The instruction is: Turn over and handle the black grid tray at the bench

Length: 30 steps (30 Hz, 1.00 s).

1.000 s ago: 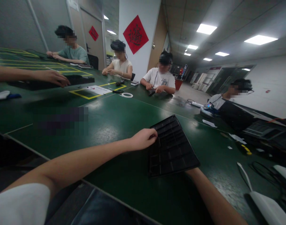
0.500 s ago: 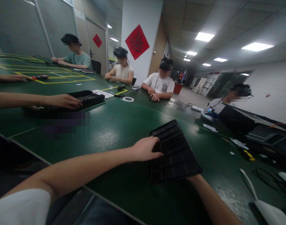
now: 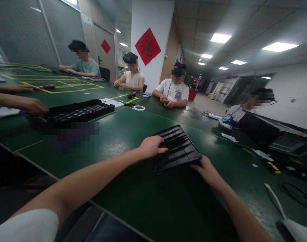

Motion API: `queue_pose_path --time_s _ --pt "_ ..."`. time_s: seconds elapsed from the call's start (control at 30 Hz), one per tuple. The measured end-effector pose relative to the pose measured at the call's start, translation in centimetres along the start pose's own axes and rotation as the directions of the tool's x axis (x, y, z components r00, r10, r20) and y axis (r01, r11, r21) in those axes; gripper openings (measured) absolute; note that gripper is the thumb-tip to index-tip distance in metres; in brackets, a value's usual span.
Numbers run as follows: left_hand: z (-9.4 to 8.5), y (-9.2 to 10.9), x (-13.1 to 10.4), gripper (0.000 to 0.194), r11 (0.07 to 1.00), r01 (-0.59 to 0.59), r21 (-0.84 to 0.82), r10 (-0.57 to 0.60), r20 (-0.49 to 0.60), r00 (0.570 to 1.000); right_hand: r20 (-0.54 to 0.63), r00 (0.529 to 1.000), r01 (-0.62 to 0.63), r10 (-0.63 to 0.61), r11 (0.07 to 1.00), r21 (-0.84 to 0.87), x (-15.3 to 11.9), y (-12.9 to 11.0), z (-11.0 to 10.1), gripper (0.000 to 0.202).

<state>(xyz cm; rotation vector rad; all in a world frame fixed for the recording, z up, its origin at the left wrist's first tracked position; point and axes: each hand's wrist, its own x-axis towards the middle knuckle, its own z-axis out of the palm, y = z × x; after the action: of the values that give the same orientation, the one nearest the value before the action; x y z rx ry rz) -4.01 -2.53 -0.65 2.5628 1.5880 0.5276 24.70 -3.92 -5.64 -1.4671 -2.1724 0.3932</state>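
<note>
A black compartment tray [image 3: 177,144], divided by thin ribs, is held tilted above the green table [image 3: 113,144]. My left hand [image 3: 153,147] grips its left edge, with the thumb over the ribbed face and some fingers hidden by the tray. On the other side, my right hand [image 3: 205,168] holds the lower right corner, its fingers partly out of sight beneath it. No loose parts can be made out in the tray's compartments.
At left, a co-worker's hand [image 3: 34,106] is over a long black box [image 3: 80,112] of small parts. A tape roll [image 3: 139,108] lies farther back. On the right are a yellow-handled tool [image 3: 274,167], a cable [image 3: 294,196] and a white device [image 3: 297,230]. Several people sit around the table.
The tray has moved away from me and its tilt has changed, showing more of my right hand. The co-worker's hand has shifted left along the black box.
</note>
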Motion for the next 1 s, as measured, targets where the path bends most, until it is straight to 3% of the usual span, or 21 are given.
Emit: queue_pose_path --time_s 0.13,0.2,0.33,0.43,0.67,0.8,0.87,1.0 --pt "-1.9 -5.2 0.8 0.043 0.949 0.232 0.212 -0.234 -0.016 0.972 -0.085 0.96 -0.28 0.267 0.935 -0.22 -0.7 4.3 -4.5 0.048" --pt "-2.7 -7.5 0.9 0.044 0.908 0.305 0.286 -0.313 -0.02 0.95 -0.144 0.904 -0.428 0.404 0.851 -0.304 -1.3 6.7 -6.1 0.049" --pt "-3.6 -10.0 0.7 0.046 0.855 0.392 0.341 -0.419 0.006 0.908 -0.163 0.767 -0.628 0.62 0.676 -0.386 -2.4 9.9 -7.2 0.052" --pt "-3.9 -10.7 0.7 0.049 0.843 0.422 0.333 -0.459 0.037 0.888 -0.225 0.715 -0.684 0.662 0.596 -0.422 -2.8 10.6 -6.8 0.057" --pt "-2.9 -10.3 1.3 0.045 0.833 0.417 0.363 -0.47 0.065 0.88 -0.316 0.702 -0.708 0.638 0.581 -0.4 -3.1 10.6 -6.1 0.057" --pt "-1.5 -8.5 1.7 0.043 0.879 0.373 0.296 -0.401 0.036 0.916 -0.309 0.727 -0.686 0.613 0.622 -0.378 -2.8 9.3 -5.7 0.054" --pt "-0.5 -7.1 1.8 0.04 0.924 0.31 0.224 -0.322 0.02 0.947 -0.301 0.762 -0.648 0.573 0.674 -0.355 -2.1 8.1 -4.7 0.054" --pt "1.6 -3.5 1.7 0.039 0.99 0.144 0.016 -0.143 -0.021 0.989 -0.27 0.893 -0.424 0.36 0.872 -0.243 -0.3 4.5 -1.5 0.05"
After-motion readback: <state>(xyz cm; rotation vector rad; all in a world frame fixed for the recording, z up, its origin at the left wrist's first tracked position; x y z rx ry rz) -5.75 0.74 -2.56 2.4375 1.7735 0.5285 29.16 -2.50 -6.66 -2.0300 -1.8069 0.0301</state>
